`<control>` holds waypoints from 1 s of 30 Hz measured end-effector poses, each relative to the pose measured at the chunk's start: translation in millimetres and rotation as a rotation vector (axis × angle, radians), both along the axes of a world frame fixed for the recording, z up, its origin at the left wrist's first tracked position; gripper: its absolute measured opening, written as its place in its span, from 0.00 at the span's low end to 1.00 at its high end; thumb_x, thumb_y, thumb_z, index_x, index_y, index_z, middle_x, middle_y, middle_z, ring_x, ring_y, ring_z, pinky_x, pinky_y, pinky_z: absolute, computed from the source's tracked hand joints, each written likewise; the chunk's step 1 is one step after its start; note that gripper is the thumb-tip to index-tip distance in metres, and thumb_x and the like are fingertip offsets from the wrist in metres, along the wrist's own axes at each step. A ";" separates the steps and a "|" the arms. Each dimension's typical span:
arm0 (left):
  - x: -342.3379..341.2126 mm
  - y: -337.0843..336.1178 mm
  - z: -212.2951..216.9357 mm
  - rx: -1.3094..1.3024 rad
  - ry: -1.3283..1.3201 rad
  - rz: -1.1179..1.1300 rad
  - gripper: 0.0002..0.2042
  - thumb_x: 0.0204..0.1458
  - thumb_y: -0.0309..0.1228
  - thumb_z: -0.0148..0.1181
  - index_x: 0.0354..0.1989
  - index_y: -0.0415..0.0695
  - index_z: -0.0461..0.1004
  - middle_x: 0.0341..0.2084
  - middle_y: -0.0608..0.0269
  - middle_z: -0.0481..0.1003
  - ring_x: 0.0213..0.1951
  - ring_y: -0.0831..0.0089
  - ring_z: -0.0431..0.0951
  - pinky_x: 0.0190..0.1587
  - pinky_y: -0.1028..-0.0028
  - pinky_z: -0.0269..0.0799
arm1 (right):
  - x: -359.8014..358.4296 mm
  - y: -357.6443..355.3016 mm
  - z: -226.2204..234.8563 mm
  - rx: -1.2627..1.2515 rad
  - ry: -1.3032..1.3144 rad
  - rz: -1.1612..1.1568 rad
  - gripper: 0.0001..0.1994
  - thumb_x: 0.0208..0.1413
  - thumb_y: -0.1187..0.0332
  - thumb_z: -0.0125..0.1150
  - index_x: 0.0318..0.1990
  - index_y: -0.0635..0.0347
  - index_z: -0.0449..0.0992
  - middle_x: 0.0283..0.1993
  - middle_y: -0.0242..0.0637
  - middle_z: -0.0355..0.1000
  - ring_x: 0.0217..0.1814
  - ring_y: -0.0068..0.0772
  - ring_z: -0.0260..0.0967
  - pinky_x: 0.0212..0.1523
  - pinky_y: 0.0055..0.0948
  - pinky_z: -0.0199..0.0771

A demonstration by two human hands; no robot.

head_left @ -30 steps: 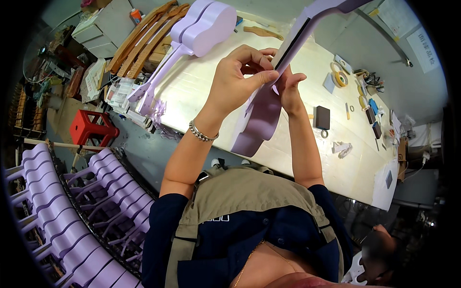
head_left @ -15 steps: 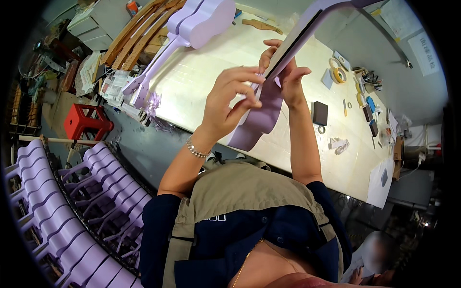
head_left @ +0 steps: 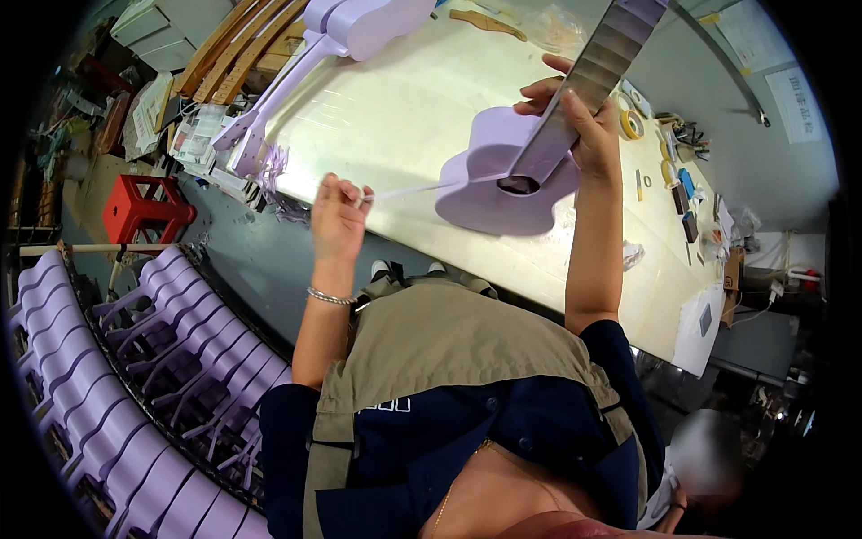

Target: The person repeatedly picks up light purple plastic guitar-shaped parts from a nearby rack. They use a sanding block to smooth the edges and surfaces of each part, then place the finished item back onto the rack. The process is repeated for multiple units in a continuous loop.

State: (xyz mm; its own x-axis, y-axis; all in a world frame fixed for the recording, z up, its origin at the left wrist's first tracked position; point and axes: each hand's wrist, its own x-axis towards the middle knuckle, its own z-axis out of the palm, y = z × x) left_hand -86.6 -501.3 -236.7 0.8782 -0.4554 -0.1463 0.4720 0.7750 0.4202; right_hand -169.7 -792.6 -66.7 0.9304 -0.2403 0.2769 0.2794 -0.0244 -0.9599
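Note:
My right hand (head_left: 594,135) is wrapped round the neck of a lilac ukulele (head_left: 485,205), holding it tilted above the table with its front and round sound hole facing me. The fingerboard (head_left: 597,67) is dark grey-brown. Left of the body, my left hand (head_left: 339,220) pinches the end of a thin pale strip of tape (head_left: 404,192). That strip stretches taut across to the ukulele, near the lower end of the fingerboard. No strings show on the instrument.
More lilac ukuleles (head_left: 377,27) lie at the table's far left, beside wooden racks (head_left: 238,58). Crumpled lilac strips (head_left: 272,166) hang at the left edge. Tape rolls (head_left: 631,124) and small blocks sit right. A red stool (head_left: 144,211) and racked ukuleles (head_left: 117,395) stand left. Another person (head_left: 669,508) is behind.
My left hand has moved away from the ukulele to the left, drawing the tape strip out. The ukulele has turned from edge-on to show its front, and my right hand now grips its neck.

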 end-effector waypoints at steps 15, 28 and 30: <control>74.3 336.4 147.8 1.053 -0.764 1.267 0.03 0.50 0.22 0.57 0.28 0.37 0.76 0.34 0.55 0.77 0.38 0.61 0.76 0.50 0.61 0.70 | -8.5 -31.8 -34.6 -0.010 -0.197 -0.062 0.33 0.54 0.54 0.59 0.57 0.73 0.57 0.45 0.59 0.70 0.41 0.45 0.75 0.47 0.38 0.73; 96.5 155.4 -86.7 1.507 -0.850 0.071 0.05 0.46 0.30 0.63 0.30 0.43 0.77 0.33 0.64 0.72 0.32 0.71 0.72 0.40 0.72 0.67 | 9.4 54.2 -64.7 -0.783 -0.173 -0.836 0.42 0.46 0.79 0.63 0.64 0.66 0.41 0.48 0.49 0.65 0.48 0.38 0.69 0.53 0.37 0.65; 134.6 142.3 -127.1 1.392 -0.633 0.231 0.05 0.46 0.28 0.64 0.30 0.40 0.77 0.33 0.66 0.72 0.32 0.78 0.71 0.36 0.78 0.66 | 11.9 59.3 -69.9 -0.826 -0.106 -0.883 0.41 0.47 0.80 0.61 0.64 0.65 0.41 0.50 0.51 0.64 0.49 0.39 0.68 0.53 0.39 0.65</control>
